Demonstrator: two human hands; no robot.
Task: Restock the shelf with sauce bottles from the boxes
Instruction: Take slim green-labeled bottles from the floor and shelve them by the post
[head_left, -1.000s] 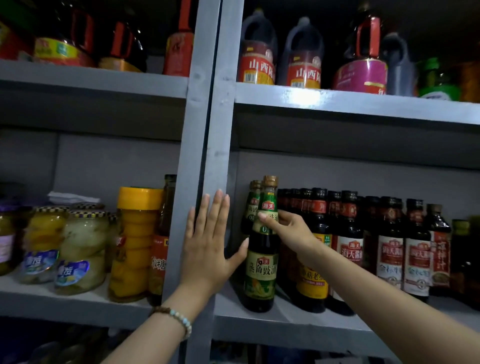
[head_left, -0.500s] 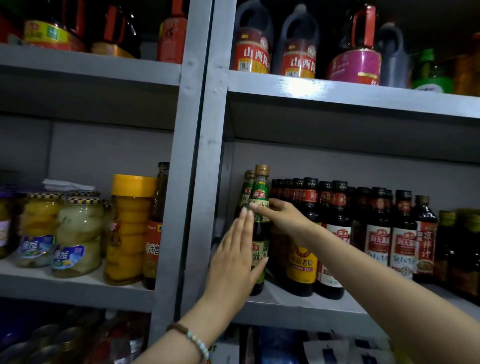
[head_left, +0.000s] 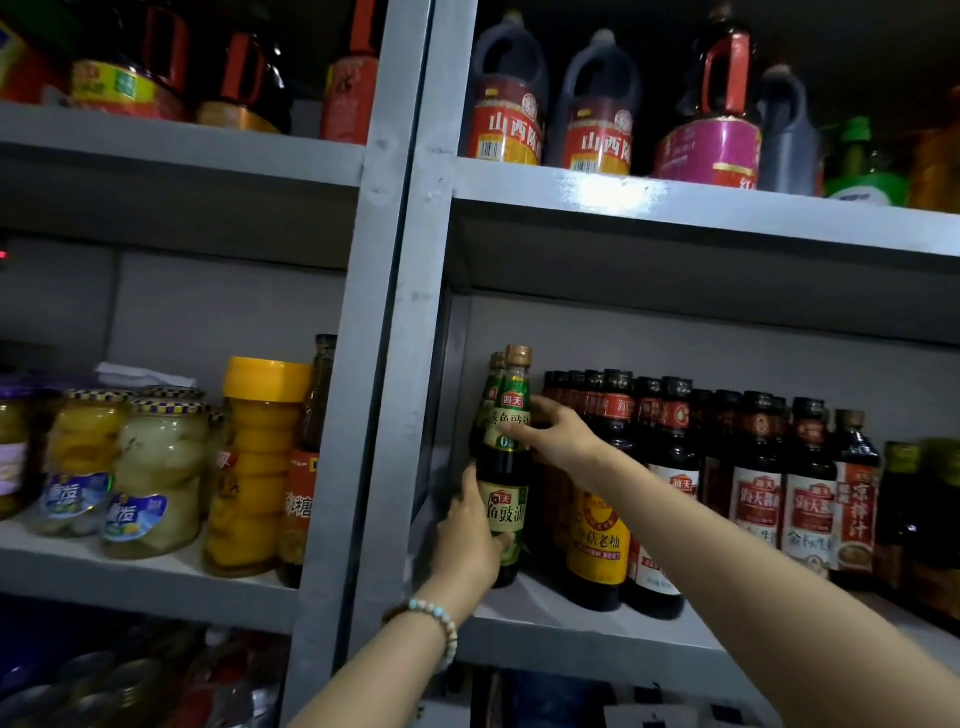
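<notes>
A dark sauce bottle with green labels and a gold cap (head_left: 509, 467) stands upright at the left end of the grey middle shelf (head_left: 582, 623). My left hand (head_left: 470, 545) grips its lower body, thumb across the lower label. My right hand (head_left: 556, 436) holds the bottle's upper part near the neck label. A second bottle of the same kind (head_left: 493, 379) stands right behind it, mostly hidden. To the right stands a row of dark sauce bottles with red and yellow labels (head_left: 748, 483).
A grey upright post (head_left: 384, 364) stands just left of the bottle. Jars of preserved fruit (head_left: 156, 473) and a yellow-lidded jar (head_left: 260, 462) fill the left bay. Large vinegar jugs (head_left: 597, 104) line the upper shelf. Goods show dimly below.
My left hand left the post, moved right and took hold of the bottle's lower body. The right hand stayed on the bottle's upper part. The view shifted slightly.
</notes>
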